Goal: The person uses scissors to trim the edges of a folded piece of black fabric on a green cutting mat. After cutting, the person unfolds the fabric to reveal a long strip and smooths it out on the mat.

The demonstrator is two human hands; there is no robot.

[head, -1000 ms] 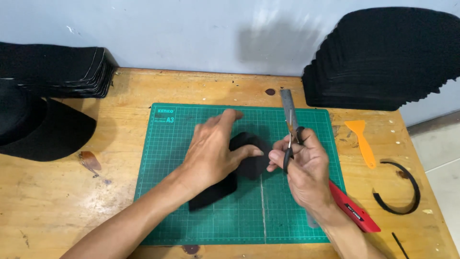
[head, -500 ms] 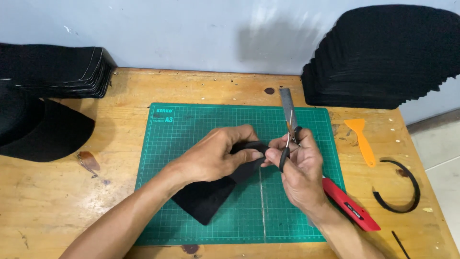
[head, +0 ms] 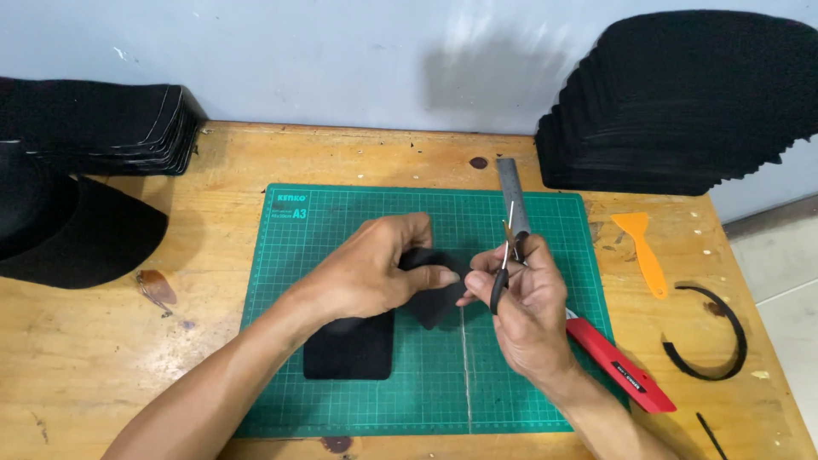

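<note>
Between left-hand fingers (head: 430, 277): black piece (head: 430, 307)

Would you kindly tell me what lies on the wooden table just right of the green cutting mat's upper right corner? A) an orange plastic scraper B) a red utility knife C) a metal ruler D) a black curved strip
A: the orange plastic scraper lies on the wooden table right beside the green cutting mat.

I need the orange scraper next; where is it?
The orange scraper lies on the table's right side, between the green mat and the black curved strip.
</note>
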